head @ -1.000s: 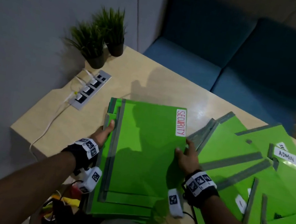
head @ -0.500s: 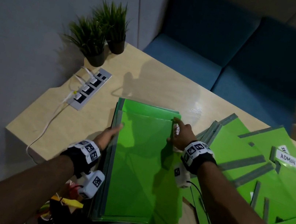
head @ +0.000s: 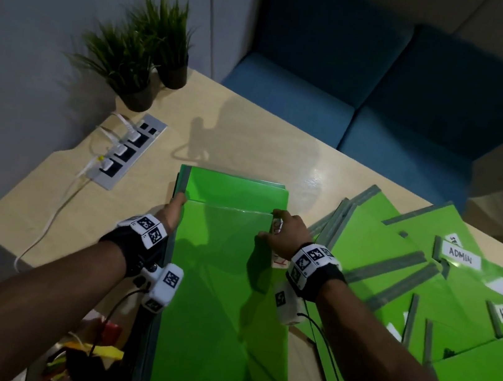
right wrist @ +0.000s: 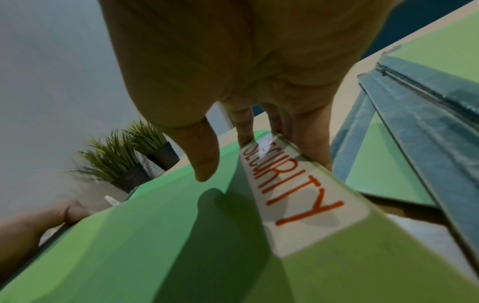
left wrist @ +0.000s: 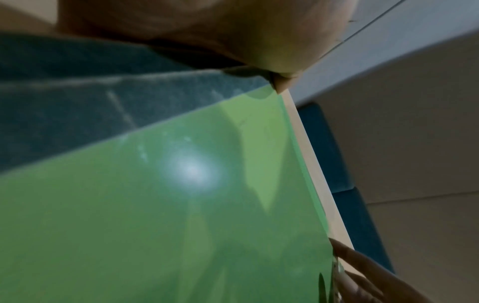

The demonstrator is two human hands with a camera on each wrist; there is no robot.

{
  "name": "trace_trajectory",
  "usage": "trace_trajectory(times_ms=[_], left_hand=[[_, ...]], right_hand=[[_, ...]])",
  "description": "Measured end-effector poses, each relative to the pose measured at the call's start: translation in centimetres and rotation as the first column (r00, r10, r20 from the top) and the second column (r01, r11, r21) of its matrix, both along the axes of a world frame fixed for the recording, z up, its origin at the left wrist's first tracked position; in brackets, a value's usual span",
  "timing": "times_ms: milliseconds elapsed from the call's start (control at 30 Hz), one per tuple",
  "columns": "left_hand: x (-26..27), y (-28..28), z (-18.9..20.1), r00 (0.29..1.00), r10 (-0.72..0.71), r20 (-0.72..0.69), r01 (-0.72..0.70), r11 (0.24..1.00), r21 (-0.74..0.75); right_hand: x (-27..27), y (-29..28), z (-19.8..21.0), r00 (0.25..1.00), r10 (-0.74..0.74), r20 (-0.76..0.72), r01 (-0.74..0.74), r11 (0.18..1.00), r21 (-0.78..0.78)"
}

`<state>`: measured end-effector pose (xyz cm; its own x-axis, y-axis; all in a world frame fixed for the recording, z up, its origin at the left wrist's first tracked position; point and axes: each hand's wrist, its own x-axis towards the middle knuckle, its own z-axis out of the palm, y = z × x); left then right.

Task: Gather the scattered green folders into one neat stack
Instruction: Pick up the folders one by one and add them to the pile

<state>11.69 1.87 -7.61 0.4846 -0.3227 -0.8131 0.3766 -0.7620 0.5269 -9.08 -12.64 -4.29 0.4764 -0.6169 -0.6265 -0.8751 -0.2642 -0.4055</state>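
A green folder labelled SECURITY [head: 216, 283] lies on top of a stack of green folders [head: 237, 188] at the table's near middle, its far end tilted up off the stack. My left hand [head: 173, 214] grips its far left corner by the grey spine. My right hand [head: 286, 233] holds the far right corner: the fingers [right wrist: 243, 131] curl behind the label's edge, and the thumb sits just above the cover. The glossy cover [left wrist: 155, 225] fills the left wrist view. Several more green folders [head: 394, 277] lie fanned out to the right, one marked ADMIN [head: 460, 256].
Two potted plants [head: 138, 65] stand at the table's far left corner beside a power strip [head: 125, 155] with white plugs and a cable running off the left edge. A blue sofa [head: 386, 112] sits beyond the table. Coloured clutter [head: 96, 346] lies below the near edge.
Both hands have slid from the folder's sides up to its far corners. The folder's far end has come up off the stack, and my right hand now hides most of the SECURITY label.
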Motion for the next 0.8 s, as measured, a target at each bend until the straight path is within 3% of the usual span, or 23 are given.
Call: trace_trajectory(times_ms=[67,133,200,267,367,433,500,567,700,800], left_hand=[[0.5,0.5,0.0,0.999,0.019,-0.033,-0.021,0.999,-0.035],[1.6,1.1,-2.9,0.998,0.030,-0.050,-0.033,0.998,-0.047],[2.3,2.1,-5.4,0.997,0.005,-0.070,-0.006,1.000,-0.019],[1.2,3.0,-3.9,0.993,-0.114,-0.030,0.116,0.992,0.058],[-0.4,3.6,-1.1,0.944,-0.301,0.133,0.276,0.944,0.179],[-0.8,4.0,-0.3,0.936,-0.280,0.213,0.255,0.957,0.134],[-0.9,4.4,-0.7,0.954,-0.195,0.226,0.192,0.981,0.038],[-1.4,4.7,-0.4,0.967,-0.133,0.218,0.142,0.989,-0.030],[-1.3,4.3,1.4,0.949,-0.103,0.299,0.146,0.981,-0.125],[-0.9,3.0,4.1,0.935,-0.145,0.324,0.214,0.959,-0.188]], right_hand=[[-0.4,-0.2,0.3,1.000,-0.006,0.030,0.004,0.999,0.052],[-1.6,-0.7,0.9,0.995,-0.045,0.088,0.033,0.991,0.130],[-3.9,-1.6,1.3,0.956,-0.215,0.202,0.176,0.965,0.193],[-7.7,-3.0,1.4,0.895,-0.337,0.291,0.330,0.941,0.075],[-16.1,-5.2,0.6,0.850,-0.478,0.221,0.523,0.813,-0.257],[-22.6,-5.6,-0.2,0.750,-0.651,0.117,0.631,0.653,-0.419],[-28.5,-4.4,-1.1,0.584,-0.812,0.000,0.710,0.511,-0.484],[-32.5,-2.5,-2.2,0.470,-0.877,-0.100,0.764,0.462,-0.450],[-35.5,0.0,-3.9,0.546,-0.830,-0.112,0.739,0.540,-0.402],[-35.6,0.0,-3.8,0.561,-0.815,-0.143,0.715,0.565,-0.411]])
